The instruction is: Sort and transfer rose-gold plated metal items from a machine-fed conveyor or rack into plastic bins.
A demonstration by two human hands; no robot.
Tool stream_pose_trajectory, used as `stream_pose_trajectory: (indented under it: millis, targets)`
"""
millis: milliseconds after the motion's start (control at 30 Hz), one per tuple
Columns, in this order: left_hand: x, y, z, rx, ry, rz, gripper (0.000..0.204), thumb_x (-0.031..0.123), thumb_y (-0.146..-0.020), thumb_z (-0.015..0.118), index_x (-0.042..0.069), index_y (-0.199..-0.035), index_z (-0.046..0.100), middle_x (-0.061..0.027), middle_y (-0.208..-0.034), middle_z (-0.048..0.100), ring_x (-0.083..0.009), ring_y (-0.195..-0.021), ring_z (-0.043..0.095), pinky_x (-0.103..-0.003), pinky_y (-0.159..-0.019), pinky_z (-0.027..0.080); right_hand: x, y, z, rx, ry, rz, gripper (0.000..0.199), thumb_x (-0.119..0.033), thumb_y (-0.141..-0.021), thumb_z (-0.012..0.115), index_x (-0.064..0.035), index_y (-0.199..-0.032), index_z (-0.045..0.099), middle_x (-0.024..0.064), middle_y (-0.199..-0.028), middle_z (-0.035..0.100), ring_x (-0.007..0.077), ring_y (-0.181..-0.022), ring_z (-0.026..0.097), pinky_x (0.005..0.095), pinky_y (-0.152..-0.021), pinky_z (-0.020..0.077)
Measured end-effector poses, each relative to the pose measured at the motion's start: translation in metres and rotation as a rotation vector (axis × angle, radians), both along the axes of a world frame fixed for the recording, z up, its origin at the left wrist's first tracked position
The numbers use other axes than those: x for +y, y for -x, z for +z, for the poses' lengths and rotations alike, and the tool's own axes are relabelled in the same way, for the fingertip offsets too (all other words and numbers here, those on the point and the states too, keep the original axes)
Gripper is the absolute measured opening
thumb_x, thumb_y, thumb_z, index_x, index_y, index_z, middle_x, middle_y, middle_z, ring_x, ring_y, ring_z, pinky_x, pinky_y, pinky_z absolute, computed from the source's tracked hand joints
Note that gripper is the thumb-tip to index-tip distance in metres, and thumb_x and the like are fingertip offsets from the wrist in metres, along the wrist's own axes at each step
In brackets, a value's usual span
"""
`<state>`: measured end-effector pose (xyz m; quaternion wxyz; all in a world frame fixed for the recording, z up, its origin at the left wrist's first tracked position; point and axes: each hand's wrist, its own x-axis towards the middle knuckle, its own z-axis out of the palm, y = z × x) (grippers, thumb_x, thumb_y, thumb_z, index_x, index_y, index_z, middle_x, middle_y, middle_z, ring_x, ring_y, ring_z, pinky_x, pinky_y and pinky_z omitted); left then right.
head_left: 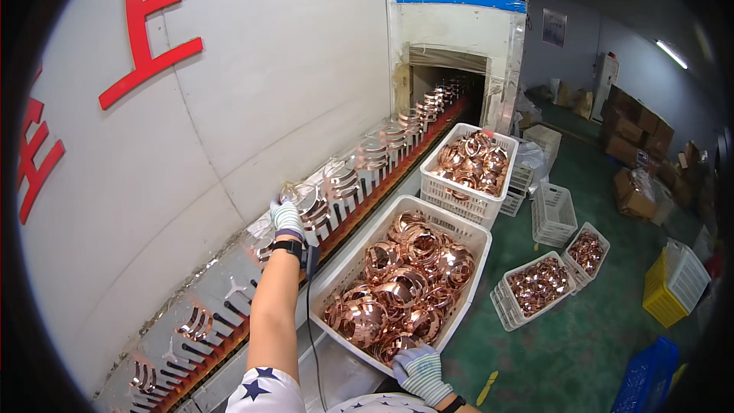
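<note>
My left hand (287, 218), in a striped knit glove, reaches to the conveyor rack beside the white wall. Its fingers are closed next to shiny copper-coloured curved bands (312, 208) hung on the rack; what they grip is too small to make out. My right hand (419, 373), gloved alike, lies at the near corner of a large white basket (478, 248). Its fingers stretch over the rim toward the pile of copper-coloured rounded pieces (405, 283) inside. More such bands (373, 151) hang along the rack, which runs into a tunnel opening.
A second white basket (501, 197) of copper-coloured pieces stands beyond the large one. Two smaller filled baskets (501, 306) sit on the green floor, near stacked white crates (554, 214). Cardboard boxes (634, 126), a yellow crate (664, 294) and a blue crate (650, 375) are right. A cable (310, 321) hangs by my left arm.
</note>
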<state>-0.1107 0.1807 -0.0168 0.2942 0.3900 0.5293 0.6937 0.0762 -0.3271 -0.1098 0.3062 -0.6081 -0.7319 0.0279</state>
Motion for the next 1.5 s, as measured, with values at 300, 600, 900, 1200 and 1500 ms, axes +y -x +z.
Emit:
stream_pose_trajectory:
  millis: [300, 600, 900, 1200, 1500]
  targets:
    - [-0.004, 0.058, -0.034, -0.197, 0.464, -0.54, 0.023, 0.014, -0.086, 0.074, 0.006, -0.106, 0.066, -0.0117, -0.082, 0.065, -0.0268, -0.066, 0.064, -0.042, -0.054, 0.054, -0.007, -0.01, -0.008, 0.029, -0.053, -0.026, 0.016, -0.026, -0.079, 0.07, -0.0118, -0.085, 0.073, 0.0036, -0.091, 0.072, 0.0236, -0.085, 0.067, 0.0421, -0.088, 0.0475]
    - [-0.12, -0.047, 0.098, 0.288, -0.144, -0.604, 0.047, 0.006, -0.093, 0.066, -0.004, -0.137, 0.054, -0.0135, -0.107, 0.07, -0.0173, -0.086, 0.067, -0.028, -0.074, 0.056, -0.002, -0.018, 0.0, 0.042, -0.111, 0.0, 0.014, -0.022, -0.078, 0.068, -0.0094, -0.08, 0.073, 0.0052, -0.086, 0.072, 0.0246, -0.079, 0.067, 0.0415, -0.077, 0.0487]
    - [0.028, -0.089, -0.004, -0.064, 0.142, -0.484, 0.045, 0.03, -0.101, 0.051, -0.003, -0.129, 0.06, -0.021, -0.122, 0.068, -0.0341, -0.106, 0.066, -0.037, -0.09, 0.052, -0.007, 0.001, 0.027, 0.03, -0.058, -0.004, 0.02, -0.031, -0.08, 0.062, -0.0116, -0.079, 0.063, 0.0077, -0.082, 0.061, 0.0283, -0.083, 0.06, 0.0453, -0.09, 0.0447]
    - [0.038, -0.097, -0.044, -0.323, 0.561, -0.484, 0.05, 0.026, -0.09, 0.068, 0.001, -0.133, 0.059, -0.0158, -0.12, 0.067, -0.0264, -0.095, 0.068, -0.046, -0.076, 0.057, -0.002, -0.013, 0.022, -0.023, -0.097, -0.044, 0.02, -0.031, -0.08, 0.059, -0.0119, -0.076, 0.062, 0.0068, -0.08, 0.06, 0.0263, -0.08, 0.06, 0.0438, -0.082, 0.0445]
    - [-0.035, -0.038, 0.049, 0.971, 0.135, -0.227, 0.042, 0.012, -0.09, 0.066, -0.003, -0.13, 0.06, -0.021, -0.11, 0.071, -0.0286, -0.101, 0.07, -0.038, -0.085, 0.056, 0.001, -0.02, 0.01, 0.014, -0.008, 0.019, 0.018, -0.024, -0.083, 0.066, -0.009, -0.088, 0.073, 0.0054, -0.09, 0.073, 0.0234, -0.085, 0.068, 0.0422, -0.082, 0.0494]
